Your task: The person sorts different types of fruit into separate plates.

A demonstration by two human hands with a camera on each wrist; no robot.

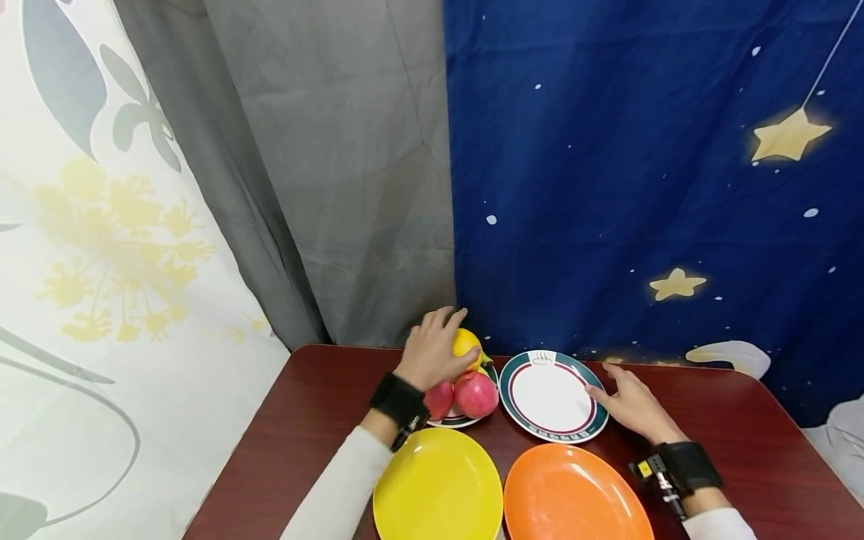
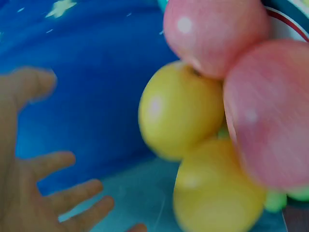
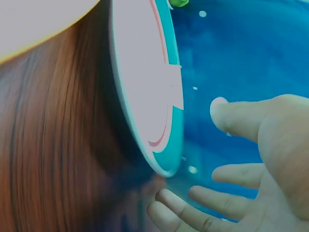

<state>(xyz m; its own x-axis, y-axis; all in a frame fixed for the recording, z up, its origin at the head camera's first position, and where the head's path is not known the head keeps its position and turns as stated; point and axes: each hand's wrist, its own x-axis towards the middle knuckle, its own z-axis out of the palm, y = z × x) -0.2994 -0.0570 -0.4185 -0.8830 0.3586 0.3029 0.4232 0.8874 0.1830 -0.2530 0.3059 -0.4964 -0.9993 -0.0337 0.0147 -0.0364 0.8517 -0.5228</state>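
My left hand (image 1: 432,352) hovers over a plate of fruit at the back of the table, fingers spread and thumb overlapping a yellow fruit (image 1: 466,343) in the head view. In the left wrist view the hand (image 2: 43,183) is apart from two yellow fruits (image 2: 181,111) and the pink-red apples (image 2: 275,116). Part of the fruit plate (image 1: 459,422) is hidden under the fruit and hand. My right hand (image 1: 637,405) is at the right rim of a white plate with a green and red border (image 1: 553,397), its fingers loosely extended and holding nothing.
Nearer me lie a yellow plate (image 1: 439,487) and, right of it, an orange plate (image 1: 574,495). All the plates are on a dark red-brown wooden table (image 1: 283,450). Grey (image 1: 351,187) and blue star-patterned curtains (image 1: 607,187) hang right behind its back edge.
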